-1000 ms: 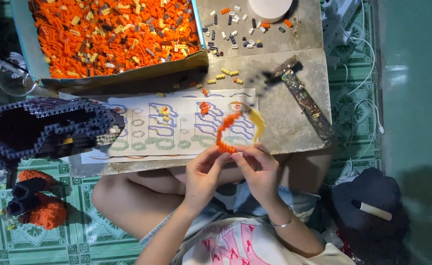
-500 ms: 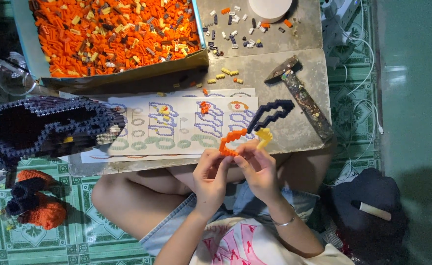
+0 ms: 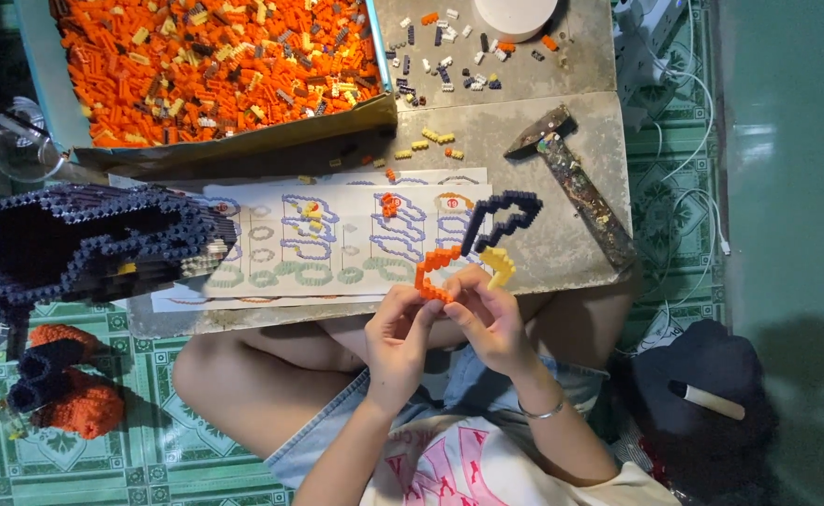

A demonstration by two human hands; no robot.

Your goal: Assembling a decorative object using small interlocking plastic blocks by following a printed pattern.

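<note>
On the grey stone table (image 3: 562, 112), a large cardboard tray of loose orange plastic bricks (image 3: 215, 61) fills the far left corner, and a big hollow model of dark navy bricks (image 3: 84, 239) lies on its side at the left edge. Between them and the person, white printed instruction sheets (image 3: 337, 244) lie flat. A rusty paint-spattered hammer (image 3: 580, 183) lies at an angle on the right side of the table. Just above the near table edge, both hands are clamped on a thin curved chain of orange, navy and yellow bricks (image 3: 473, 248): the left hand (image 3: 402, 337) pinches its orange lower end, the right hand (image 3: 491, 323) grips just beside it, fingertips nearly touching.
</note>
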